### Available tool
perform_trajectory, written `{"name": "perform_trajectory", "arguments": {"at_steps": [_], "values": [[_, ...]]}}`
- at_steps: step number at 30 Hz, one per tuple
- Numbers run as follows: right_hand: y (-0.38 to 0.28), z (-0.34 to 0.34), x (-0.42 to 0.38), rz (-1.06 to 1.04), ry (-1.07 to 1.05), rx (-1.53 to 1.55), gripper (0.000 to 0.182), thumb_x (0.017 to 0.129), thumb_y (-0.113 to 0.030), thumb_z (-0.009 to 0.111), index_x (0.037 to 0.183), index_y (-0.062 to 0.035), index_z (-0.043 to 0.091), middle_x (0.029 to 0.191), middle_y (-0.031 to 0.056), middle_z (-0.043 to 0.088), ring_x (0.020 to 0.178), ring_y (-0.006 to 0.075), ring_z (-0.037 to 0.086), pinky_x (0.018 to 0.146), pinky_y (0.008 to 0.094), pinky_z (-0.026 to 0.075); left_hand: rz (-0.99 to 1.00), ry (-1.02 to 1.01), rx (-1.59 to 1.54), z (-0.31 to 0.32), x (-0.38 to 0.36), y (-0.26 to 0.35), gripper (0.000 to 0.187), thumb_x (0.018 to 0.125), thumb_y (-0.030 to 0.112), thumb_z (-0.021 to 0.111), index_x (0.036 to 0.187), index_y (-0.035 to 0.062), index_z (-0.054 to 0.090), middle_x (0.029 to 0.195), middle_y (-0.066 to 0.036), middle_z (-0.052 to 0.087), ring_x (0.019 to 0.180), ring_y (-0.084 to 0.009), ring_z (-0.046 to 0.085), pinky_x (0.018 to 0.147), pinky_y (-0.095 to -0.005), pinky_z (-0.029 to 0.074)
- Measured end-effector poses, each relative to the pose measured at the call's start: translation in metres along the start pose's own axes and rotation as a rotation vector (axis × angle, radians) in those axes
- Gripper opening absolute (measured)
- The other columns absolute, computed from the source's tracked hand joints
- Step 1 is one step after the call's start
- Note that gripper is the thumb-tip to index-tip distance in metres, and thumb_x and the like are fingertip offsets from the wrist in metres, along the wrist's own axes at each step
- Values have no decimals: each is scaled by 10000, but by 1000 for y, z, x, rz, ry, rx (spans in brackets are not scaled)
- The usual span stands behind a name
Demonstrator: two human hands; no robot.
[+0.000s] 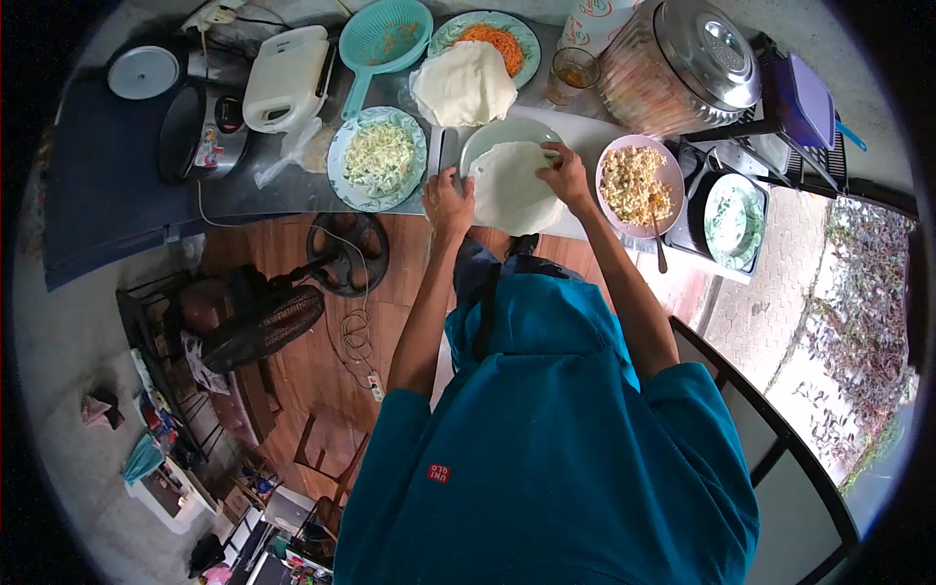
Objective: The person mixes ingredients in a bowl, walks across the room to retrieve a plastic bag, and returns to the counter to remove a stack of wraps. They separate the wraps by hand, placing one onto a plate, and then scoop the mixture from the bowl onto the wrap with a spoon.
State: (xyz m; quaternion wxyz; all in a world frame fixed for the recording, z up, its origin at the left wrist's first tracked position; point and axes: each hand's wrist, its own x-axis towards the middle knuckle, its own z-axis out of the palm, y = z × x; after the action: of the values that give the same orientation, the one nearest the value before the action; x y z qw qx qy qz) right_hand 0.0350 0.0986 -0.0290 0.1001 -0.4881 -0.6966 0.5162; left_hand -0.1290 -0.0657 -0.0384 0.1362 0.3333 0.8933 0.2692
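metal counter [255, 198]: r hand [565, 177] pinches round wrapper [512, 190], l hand [448, 205] at opp. edge.

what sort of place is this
Probably a home kitchen or small food-prep corner: a turquoise colander, a white sandwich maker and a plate of shredded pale-green vegetable share the counter.

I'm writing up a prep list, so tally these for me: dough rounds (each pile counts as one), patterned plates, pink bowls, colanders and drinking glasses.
Dough rounds: 2 (sheets within a pile can't be told)
Patterned plates: 3
Pink bowl: 1
Colander: 1
Drinking glass: 1
Total: 8
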Motion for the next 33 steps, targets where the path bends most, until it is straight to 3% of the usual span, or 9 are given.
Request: {"name": "perform_trajectory", "arguments": {"at_steps": [2, 5, 7, 10, 11, 16, 18, 22, 33], "values": [[-3, 0, 3, -24, 66, -30, 501, 633, -108, 684, 1121, -28, 608, 994, 223, 666, 914, 328, 667, 803, 385, 522, -21, -20, 2, -1, -1, 3, 413, 785, 282, 685, 1129, 85, 566, 1059, -127, 570, 1032, -339, 508, 884, -468, 387], [-4, 1, 8, -29, 158, -88, 481, 631, -115, 687, 1097, -14, 624, 1017, 229, 659, 912, 339, 663, 808, 385, 519, 155, 176, 84, -10, -11, 21, 408, 804, 238, 651, 1169, 86, 550, 1153, -134, 530, 1081, -332, 479, 894, -486, 369], [5, 5, 16, -15, 183, -117, 464, 632, -116, 687, 1080, -8, 632, 1022, 233, 655, 910, 345, 661, 809, 385, 518, 398, 64, 97, -9, -18, 27, 460, 824, 184, 623, 1254, 69, 506, 1267, -155, 468, 1173, -327, 432, 974, -506, 324], [6, 11, 23, -134, 234, -137, 443, 636, -173, 741, 1042, -19, 657, 847, 190, 681, 800, 312, 680, 727, 384, 526, 633, -98, 113, -7, -29, 36, 511, 846, 173, 593, 1318, 47, 445, 1392, -178, 377, 1295, -338, 347, 1057, -506, 263], [4, 13, 27, -60, 208, -199, 446, 639, -197, 748, 1039, -20, 659, 853, 188, 681, 801, 316, 678, 735, 381, 523, 640, -224, 202, -8, -32, 37, 533, 875, 219, 567, 1349, 28, 415, 1480, -189, 259, 1381, -328, 233, 1110, -498, 189], [-8, 0, 25, 13, 148, -252, 392, 650, -234, 745, 971, -21, 672, 902, 206, 671, 855, 326, 667, 773, 381, 518, 607, -246, 213, 2, -27, 27, 581, 918, 301, 513, 1408, 39, 345, 1512, -177, 206, 1406, -311, 182, 1118, -499, 163], [-3, -14, 36, -57, 2, -116, 399, 641, -270, 770, 959, -44, 687, 878, 196, 673, 847, 288, 670, 751, 362, 523, 623, -252, 264, 0, -25, 25, 592, 914, 313, 519, 1410, 42, 341, 1518, -170, 195, 1412, -306, 164, 1119, -508, 153], [3, -34, 41, -85, -57, -140, 388, 634, -212, 782, 970, -43, 688, 826, 174, 680, 770, 259, 676, 708, 352, 528, 620, -246, 257, 1, -22, 16, 599, 908, 326, 529, 1407, 45, 351, 1523, -160, 187, 1417, -297, 152, 1121, -516, 143], [1, -16, 35, -188, 179, -300, 258, 671, -193, 764, 836, -47, 629, 780, 197, 649, 742, 392, 643, 671, 440, 522, 661, -231, 342, -6, 0, 10, 601, 897, 328, 540, 1419, 96, 353, 1531, -134, 182, 1423, -281, 135, 1127, -531, 90]]}}
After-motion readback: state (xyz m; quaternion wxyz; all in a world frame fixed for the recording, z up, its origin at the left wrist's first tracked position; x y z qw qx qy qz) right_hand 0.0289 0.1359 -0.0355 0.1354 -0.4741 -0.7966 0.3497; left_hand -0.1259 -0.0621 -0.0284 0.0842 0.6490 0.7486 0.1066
